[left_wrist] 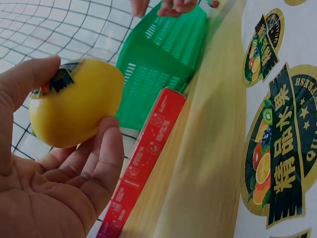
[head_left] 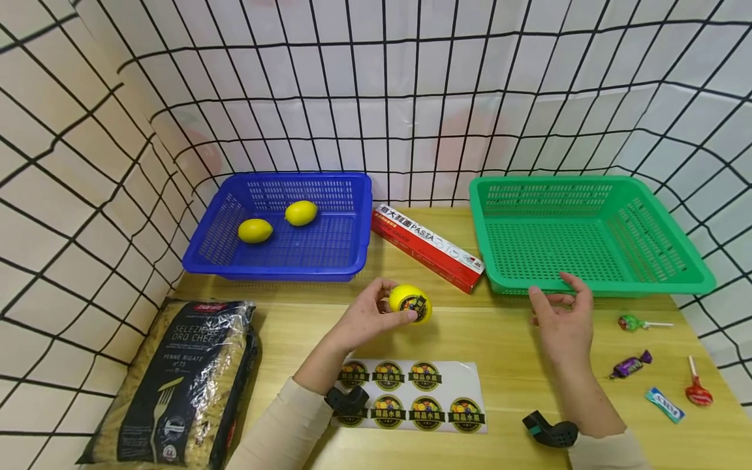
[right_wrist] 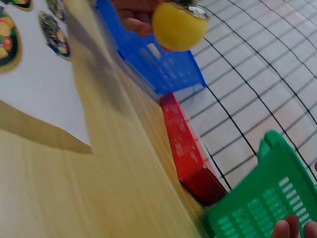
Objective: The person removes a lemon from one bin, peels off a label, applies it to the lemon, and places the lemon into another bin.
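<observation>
My left hand holds a yellow lemon above the table, with the thumb over a dark round sticker on its side. In the left wrist view the fingers curl under the lemon. My right hand holds nothing; its fingers are loosely bent near the front rim of the green basket. Below the left hand lies a sheet of round fruit stickers, with one space in its top row bare. Two more lemons, a left one and a right one, lie in the blue basket.
A red pasta box lies between the baskets. At left is a bag of penne. On the right are a green lollipop, a purple candy, a blue-white candy and a red lollipop. Black wire mesh surrounds the table.
</observation>
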Motion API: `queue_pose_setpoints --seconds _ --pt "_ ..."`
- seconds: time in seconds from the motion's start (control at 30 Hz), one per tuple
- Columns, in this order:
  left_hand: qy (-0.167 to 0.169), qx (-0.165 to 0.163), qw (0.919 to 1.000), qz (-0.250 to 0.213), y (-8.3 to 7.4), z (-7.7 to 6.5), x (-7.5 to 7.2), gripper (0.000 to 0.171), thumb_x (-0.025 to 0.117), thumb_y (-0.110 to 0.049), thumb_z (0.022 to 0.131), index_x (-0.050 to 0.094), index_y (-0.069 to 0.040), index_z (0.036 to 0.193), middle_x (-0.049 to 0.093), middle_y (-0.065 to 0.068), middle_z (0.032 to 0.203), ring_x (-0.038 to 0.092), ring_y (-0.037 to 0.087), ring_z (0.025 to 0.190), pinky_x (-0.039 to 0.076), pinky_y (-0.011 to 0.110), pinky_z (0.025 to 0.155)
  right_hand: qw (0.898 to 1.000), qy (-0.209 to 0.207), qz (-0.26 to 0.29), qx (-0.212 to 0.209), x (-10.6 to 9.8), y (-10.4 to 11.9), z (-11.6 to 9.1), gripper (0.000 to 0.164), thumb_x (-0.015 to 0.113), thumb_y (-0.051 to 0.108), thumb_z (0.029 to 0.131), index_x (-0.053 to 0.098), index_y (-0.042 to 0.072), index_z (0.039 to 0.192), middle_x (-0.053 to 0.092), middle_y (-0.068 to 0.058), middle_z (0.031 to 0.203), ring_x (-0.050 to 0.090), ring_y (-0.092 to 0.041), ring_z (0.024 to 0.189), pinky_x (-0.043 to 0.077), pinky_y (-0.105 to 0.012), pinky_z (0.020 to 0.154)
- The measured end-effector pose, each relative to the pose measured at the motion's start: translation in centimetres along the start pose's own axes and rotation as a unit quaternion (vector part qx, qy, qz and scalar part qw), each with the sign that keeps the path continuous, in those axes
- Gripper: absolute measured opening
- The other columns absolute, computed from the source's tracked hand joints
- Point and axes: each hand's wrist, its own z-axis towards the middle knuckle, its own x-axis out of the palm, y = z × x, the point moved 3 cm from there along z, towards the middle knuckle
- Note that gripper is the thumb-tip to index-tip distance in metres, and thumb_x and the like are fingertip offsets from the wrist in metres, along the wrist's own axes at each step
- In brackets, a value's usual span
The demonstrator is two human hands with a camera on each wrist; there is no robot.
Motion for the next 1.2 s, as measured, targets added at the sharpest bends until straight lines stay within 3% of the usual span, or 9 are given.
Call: queue_pose_setpoints --seconds 0.17,0.33,0.57,0.73,0.97,1.2 --pt "0.002 0.006 1.0000 -0.006 -0.2 0.1 0.0 0.065 0.080 -0.016 0.088 0.048 -0.012 0.144 0.061 0.021 0.124 0.066 0.018 0.089 0.054 0.027 0.078 0.998 -0.025 0.041 0.033 -1.1 0.0 1.2 0.065 0.073 0.025 0.094 0.037 0.029 0.149 0.041 0.000 0.105 0.059 -0.007 0.065 0.053 -0.018 0.057" --pt "0.000 0.017 0.9998 0.006 -0.6 0.2 0.2 0.060 0.082 -0.015 0.086 0.054 -0.014 0.139 0.060 0.017 0.127 0.069 0.019 0.087 0.057 0.028 0.078 0.998 -0.035 0.037 0.042 -1.4 0.0 1.8 0.064 0.074 0.026 0.094 0.039 0.033 0.146 0.036 0.003 0.110 0.056 -0.009 0.057 0.053 -0.018 0.056" --pt "-0.021 0.041 0.9960 0.076 -1.9 1.3 0.7 0.056 0.087 -0.025 0.082 0.060 -0.016 0.130 0.065 0.005 0.123 0.064 0.021 0.095 0.056 0.031 0.079 0.998 -0.039 0.033 0.033 -1.4 -0.2 1.9 0.064 0.073 0.025 0.094 0.038 0.031 0.147 0.033 0.005 0.112 0.055 -0.008 0.058 0.053 -0.018 0.056" --pt "-0.012 0.054 0.9928 0.107 -3.8 2.9 1.3 0.055 0.087 -0.032 0.082 0.059 -0.018 0.128 0.066 0.003 0.119 0.066 0.021 0.098 0.058 0.031 0.077 0.998 -0.044 0.030 0.021 -1.4 -0.3 1.9 0.064 0.074 0.024 0.094 0.039 0.029 0.147 0.033 0.005 0.113 0.054 -0.008 0.062 0.053 -0.018 0.055" --pt "-0.005 0.121 0.9849 0.124 -6.3 5.8 2.5 0.052 0.083 -0.032 0.086 0.060 -0.020 0.131 0.068 0.002 0.117 0.066 0.015 0.092 0.059 0.027 0.074 0.999 -0.046 0.018 0.010 -1.5 -0.5 2.1 0.063 0.075 0.023 0.093 0.040 0.028 0.146 0.036 0.004 0.112 0.055 -0.008 0.063 0.053 -0.018 0.055" --pt "0.027 0.154 0.9780 0.138 -8.5 8.6 4.8 0.055 0.082 -0.033 0.088 0.060 -0.019 0.136 0.063 0.003 0.132 0.069 0.012 0.099 0.059 0.021 0.080 0.998 -0.051 0.033 0.015 -1.5 -0.7 2.3 0.065 0.076 0.022 0.092 0.040 0.027 0.147 0.037 0.004 0.112 0.055 -0.008 0.064 0.052 -0.019 0.053"
